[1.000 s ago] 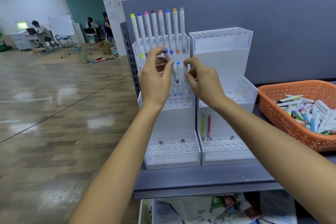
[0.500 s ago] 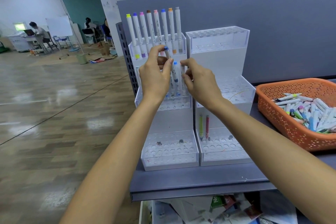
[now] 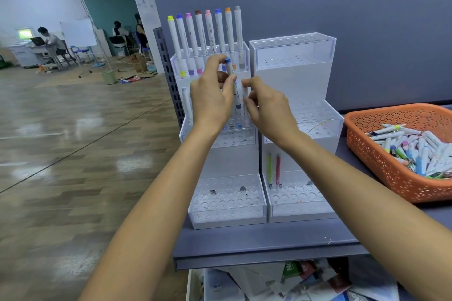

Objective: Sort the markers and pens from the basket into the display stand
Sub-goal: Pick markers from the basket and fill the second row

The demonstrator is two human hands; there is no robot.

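Blue marker pinched by left hand; right hand just beside.

I am watching the left hand tipping the blue-capped marker more upright, while the right hand is closing in beside it

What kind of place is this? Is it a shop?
Probably a big office or workroom with a pretend shop shelf. A display stand for markers sits on a grey shelf, and behind it people sit at desks near a whiteboard.
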